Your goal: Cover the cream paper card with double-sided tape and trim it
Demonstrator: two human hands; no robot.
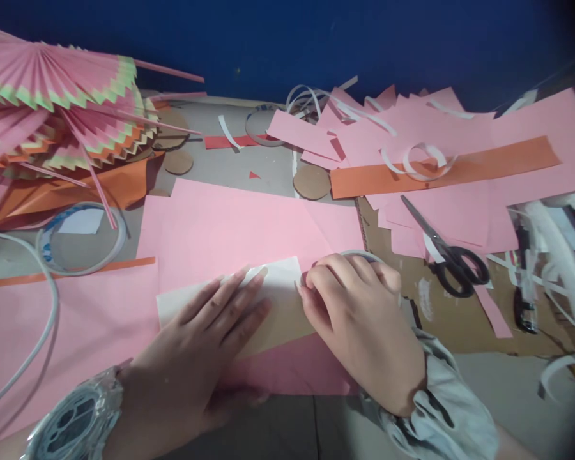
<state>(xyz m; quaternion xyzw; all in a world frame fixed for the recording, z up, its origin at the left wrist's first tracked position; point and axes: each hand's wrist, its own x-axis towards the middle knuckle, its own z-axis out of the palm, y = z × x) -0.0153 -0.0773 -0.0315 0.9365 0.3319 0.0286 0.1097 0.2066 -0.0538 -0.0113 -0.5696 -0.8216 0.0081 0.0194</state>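
My left hand [220, 345] lies flat, fingers stretched out, across a strip of card with a white upper part [285, 271] and a tan lower part [287, 326]. Under the strip are sheets of pink paper [239, 223]. My right hand [359, 319] is curled closed at the strip's right end, thumb and fingers pressed together. Whatever it grips is hidden. Behind its knuckles shows the pale curved rim of a roll [359, 253], mostly covered.
Black-handled scissors [453, 262] and a utility knife [524, 281] lie at the right on brown cardboard [421, 319]. Pink offcuts [426, 128] and an orange strip [460, 167] are behind. Pleated paper fans [62, 76] and a tape roll [117, 236] are at the left.
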